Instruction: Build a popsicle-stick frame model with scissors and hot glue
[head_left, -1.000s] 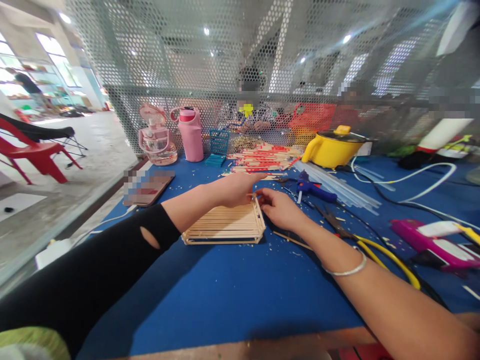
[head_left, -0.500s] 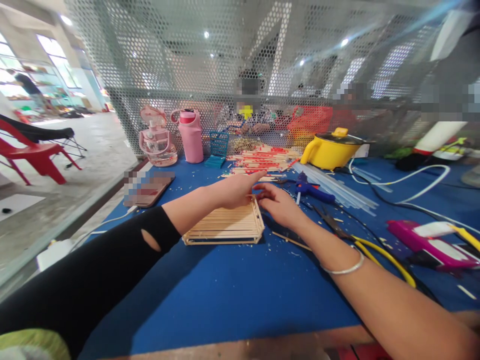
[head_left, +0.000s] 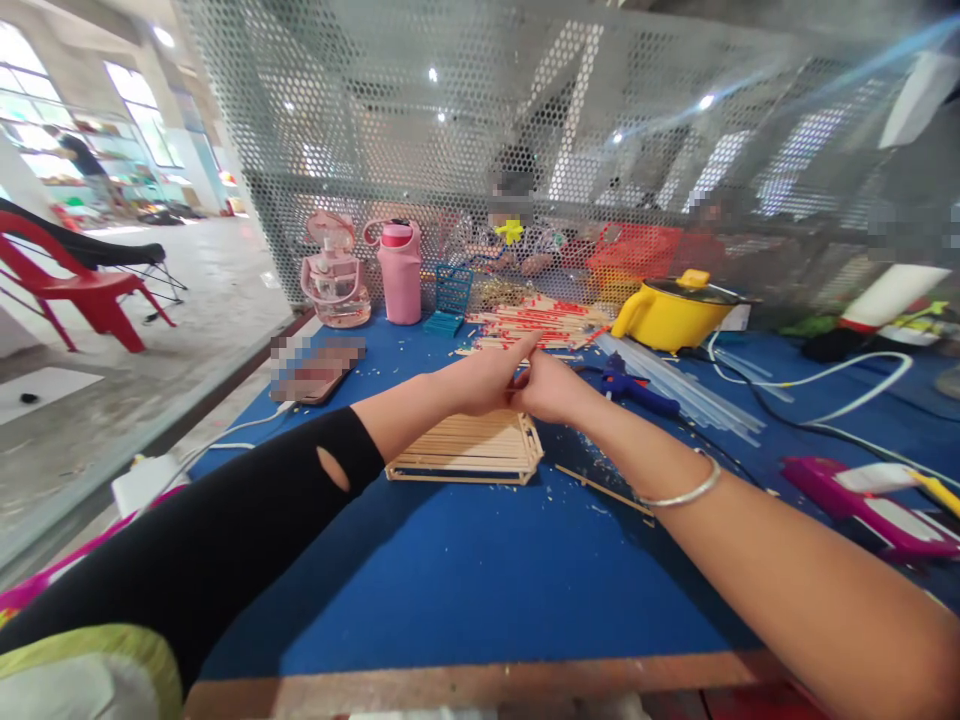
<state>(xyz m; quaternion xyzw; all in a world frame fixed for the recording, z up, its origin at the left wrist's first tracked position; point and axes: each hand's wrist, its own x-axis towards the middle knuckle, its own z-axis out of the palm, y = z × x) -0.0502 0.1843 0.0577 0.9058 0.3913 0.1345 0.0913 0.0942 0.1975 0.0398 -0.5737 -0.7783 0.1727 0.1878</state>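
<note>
A small rack of pale wooden sticks lies on the blue table in front of me, with a raised rail at its right end. Over its far right corner my left hand is curled, thumb stretched forward and fingers mostly hidden. My right hand meets it there, fingers closed and bent in against the left hand. Whatever they pinch between them is hidden. A loose stick lies right of the rack, below my right forearm.
Behind my hands lies a heap of red-tipped sticks. A blue glue gun, clear glue sticks and a yellow pot stand to the right. At left are a phone, a pink bottle and a small teal chair-shaped rack.
My right hand has moved left and closed in against my left hand; its fingers were apart before. The whole view has shifted slightly. The stick rack stays on the table.
</note>
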